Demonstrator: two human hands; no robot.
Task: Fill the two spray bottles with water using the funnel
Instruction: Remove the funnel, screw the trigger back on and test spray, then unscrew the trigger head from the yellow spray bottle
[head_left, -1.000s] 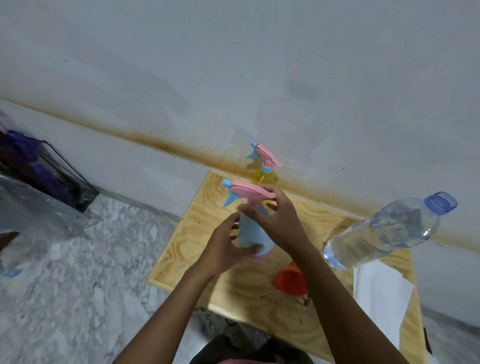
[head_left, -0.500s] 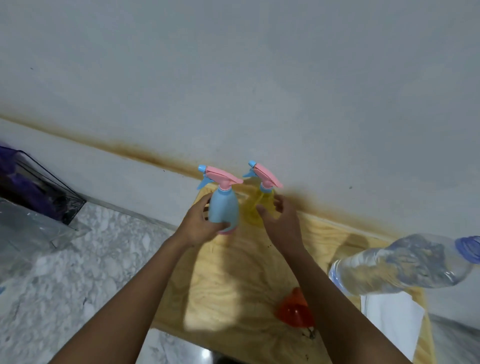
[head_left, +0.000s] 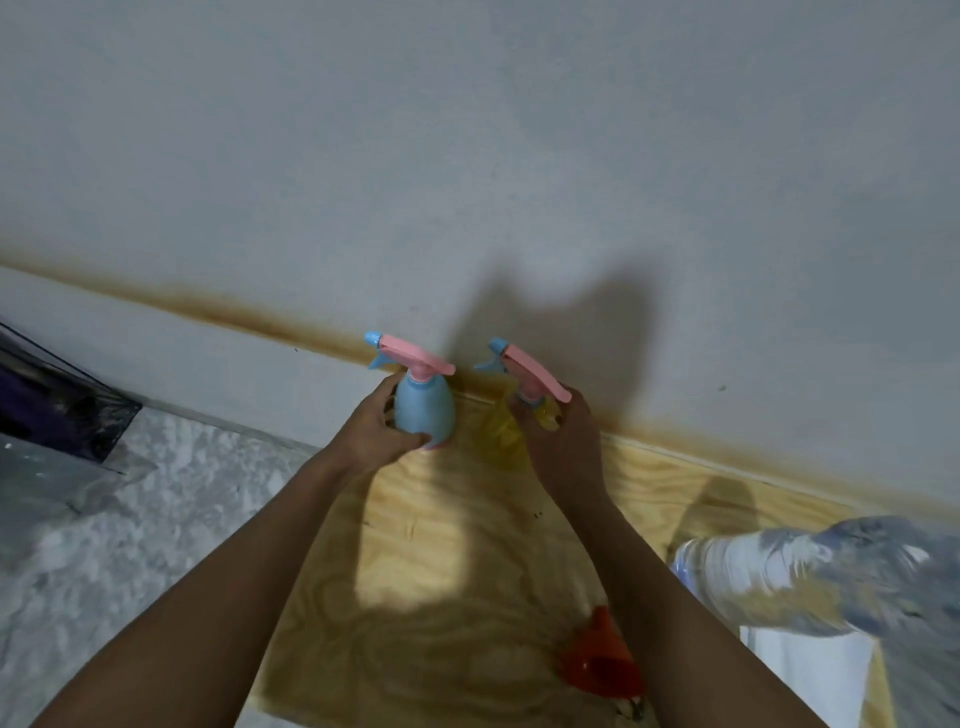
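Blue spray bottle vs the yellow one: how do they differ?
The blue spray bottle is opaque; the yellow spray bottle is see-through. The left hand grips the blue one by its body; the right hand holds the yellow one at the neck. Shared: pink trigger heads with blue nozzles pointing left, heads on.

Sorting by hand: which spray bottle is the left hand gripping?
The blue bottle, on the left; the left hand grips its body. The right hand holds the yellow bottle.

Both bare forearms stretch forward to the far edge of the wooden board (head_left: 415, 545). The left hand (head_left: 371, 434) grips the blue spray bottle (head_left: 423, 410); the right hand (head_left: 563, 447) curls round the yellow spray bottle (head_left: 500, 436).
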